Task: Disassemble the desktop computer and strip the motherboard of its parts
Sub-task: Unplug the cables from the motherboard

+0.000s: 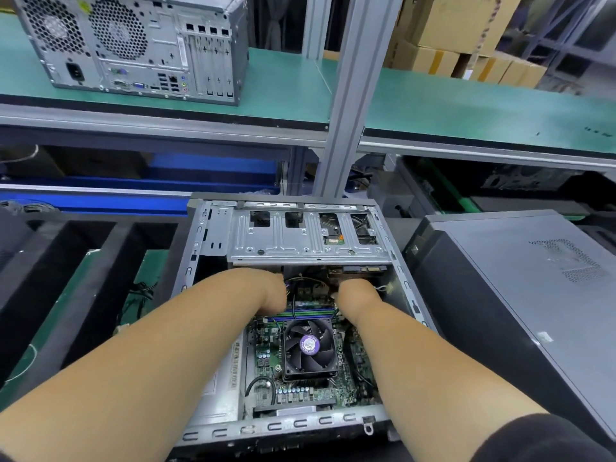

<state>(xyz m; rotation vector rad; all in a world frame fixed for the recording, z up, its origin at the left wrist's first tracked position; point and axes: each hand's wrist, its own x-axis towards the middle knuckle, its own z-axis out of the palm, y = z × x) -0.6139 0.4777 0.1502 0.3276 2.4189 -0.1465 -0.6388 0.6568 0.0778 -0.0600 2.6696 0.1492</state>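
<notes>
the fingers of the left hand [271, 291] and right hand [355, 293] are hidden under the drive cage [306, 241], so their grip cannot be told. the motherboard [310, 391] is partly covered by both forearms. the second tower [133, 45] is cut off by the top edge.

Green-topped shelf [286, 81] with a closed tower [133, 45]; below, seemingly a bench, open case [206, 248]

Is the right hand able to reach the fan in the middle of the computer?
Probably yes. The fan sits in the open on the board, with nothing over it. The right hand is just beyond it, under the metal drive cage, so it only needs to pull back.
</notes>
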